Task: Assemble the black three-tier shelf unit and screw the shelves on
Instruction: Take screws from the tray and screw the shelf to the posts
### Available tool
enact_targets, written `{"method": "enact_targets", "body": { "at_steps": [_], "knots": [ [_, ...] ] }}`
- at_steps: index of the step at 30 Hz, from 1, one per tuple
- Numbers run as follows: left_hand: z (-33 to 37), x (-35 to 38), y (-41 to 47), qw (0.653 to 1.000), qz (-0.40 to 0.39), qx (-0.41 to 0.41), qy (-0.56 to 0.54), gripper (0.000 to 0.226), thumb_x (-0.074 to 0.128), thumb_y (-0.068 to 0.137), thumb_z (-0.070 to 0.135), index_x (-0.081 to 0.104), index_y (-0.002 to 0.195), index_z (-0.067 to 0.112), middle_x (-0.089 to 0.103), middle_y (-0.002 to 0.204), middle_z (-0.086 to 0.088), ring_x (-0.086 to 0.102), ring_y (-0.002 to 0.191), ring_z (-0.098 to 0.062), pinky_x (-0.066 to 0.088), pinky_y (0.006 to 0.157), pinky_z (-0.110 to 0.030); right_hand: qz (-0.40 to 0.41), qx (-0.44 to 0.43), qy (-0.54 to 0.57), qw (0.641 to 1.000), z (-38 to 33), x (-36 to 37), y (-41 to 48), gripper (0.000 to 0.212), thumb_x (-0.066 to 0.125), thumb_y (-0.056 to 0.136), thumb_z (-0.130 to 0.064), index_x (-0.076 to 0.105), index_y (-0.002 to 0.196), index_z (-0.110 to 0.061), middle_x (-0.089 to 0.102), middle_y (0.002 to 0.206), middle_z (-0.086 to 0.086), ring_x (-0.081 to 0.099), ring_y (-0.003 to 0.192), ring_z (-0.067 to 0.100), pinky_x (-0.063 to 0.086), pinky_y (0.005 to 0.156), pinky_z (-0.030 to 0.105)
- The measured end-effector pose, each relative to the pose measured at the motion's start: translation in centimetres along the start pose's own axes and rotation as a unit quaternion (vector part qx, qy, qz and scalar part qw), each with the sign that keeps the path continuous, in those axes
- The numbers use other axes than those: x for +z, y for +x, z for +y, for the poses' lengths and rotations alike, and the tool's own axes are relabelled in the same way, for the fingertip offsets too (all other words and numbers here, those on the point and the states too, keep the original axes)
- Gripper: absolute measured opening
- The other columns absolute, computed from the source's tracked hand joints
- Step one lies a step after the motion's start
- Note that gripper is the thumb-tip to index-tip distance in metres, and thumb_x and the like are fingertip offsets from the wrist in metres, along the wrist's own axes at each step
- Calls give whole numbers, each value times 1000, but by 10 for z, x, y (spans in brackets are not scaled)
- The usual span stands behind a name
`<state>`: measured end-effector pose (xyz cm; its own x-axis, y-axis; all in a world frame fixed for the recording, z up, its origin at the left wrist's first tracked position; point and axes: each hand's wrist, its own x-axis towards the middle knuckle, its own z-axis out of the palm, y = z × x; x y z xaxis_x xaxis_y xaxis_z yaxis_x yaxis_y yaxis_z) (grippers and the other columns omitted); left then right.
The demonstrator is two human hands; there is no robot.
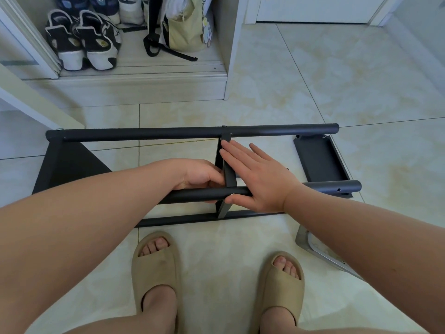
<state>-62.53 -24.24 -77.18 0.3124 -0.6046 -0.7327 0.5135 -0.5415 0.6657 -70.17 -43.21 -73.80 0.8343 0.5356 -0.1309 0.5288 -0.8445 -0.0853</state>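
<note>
The black shelf unit lies on its side on the tiled floor. Its far pole [168, 133] runs left to right, a near pole [325, 186] runs parallel, and a third pole [183, 219] lies lowest. The middle shelf [228, 174] stands edge-on between the poles. One shelf [69, 167] is at the left end and a loose shelf [320, 160] lies flat at the right. My left hand [202, 174] is curled around the middle shelf's left side at the near pole. My right hand [255, 174] lies flat, fingers apart, against the shelf's right face.
My two feet in beige slides [156, 268] [281, 283] stand just in front of the frame. A silver metal part [313, 244] lies on the floor at the right. A cabinet with shoes [81, 42] and a bag [185, 27] is beyond the frame.
</note>
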Motion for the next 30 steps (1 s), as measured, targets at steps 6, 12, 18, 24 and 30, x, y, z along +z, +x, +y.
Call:
{"method": "enact_targets", "body": {
  "at_steps": [6,12,18,24,30],
  "knots": [
    [0,-3,-3,999,-17,-22,-23,15,52,97,16,68,98,16,68,88,-3,64,80,-16,55,74,-31,-2,0,2,1000,0,0,1,98,30,92,-74,10,162,-10,-2,170,4,-1,157,20,6,127,45],
    [0,-2,-2,1000,-2,-6,4,14,57,95,12,69,88,14,67,75,-3,64,65,-11,54,62,-26,-10,2,-7,1000,0,-1,1,97,29,92,-74,8,162,-10,-3,170,5,-2,157,20,5,127,44],
    [2,-2,-4,1000,-13,-14,-17,17,51,94,4,66,92,13,70,77,-2,66,66,-12,54,65,-26,-12,2,-10,1000,0,-2,2,98,27,91,-75,7,162,-10,-4,170,4,-2,157,20,5,127,44],
    [3,-2,-6,999,-10,-25,-35,16,49,94,5,63,98,12,68,80,-3,63,75,-17,52,74,-34,-13,1,-12,1000,1,-2,3,98,27,92,-75,7,162,-10,-4,170,5,-3,157,20,5,127,45],
    [1,0,-3,998,21,-37,35,12,62,94,25,72,96,19,69,82,1,64,77,-12,56,77,-32,-8,-1,-8,1000,1,-2,3,97,28,92,-74,9,162,-9,-2,170,6,-1,157,21,5,127,44]
  ]
}}
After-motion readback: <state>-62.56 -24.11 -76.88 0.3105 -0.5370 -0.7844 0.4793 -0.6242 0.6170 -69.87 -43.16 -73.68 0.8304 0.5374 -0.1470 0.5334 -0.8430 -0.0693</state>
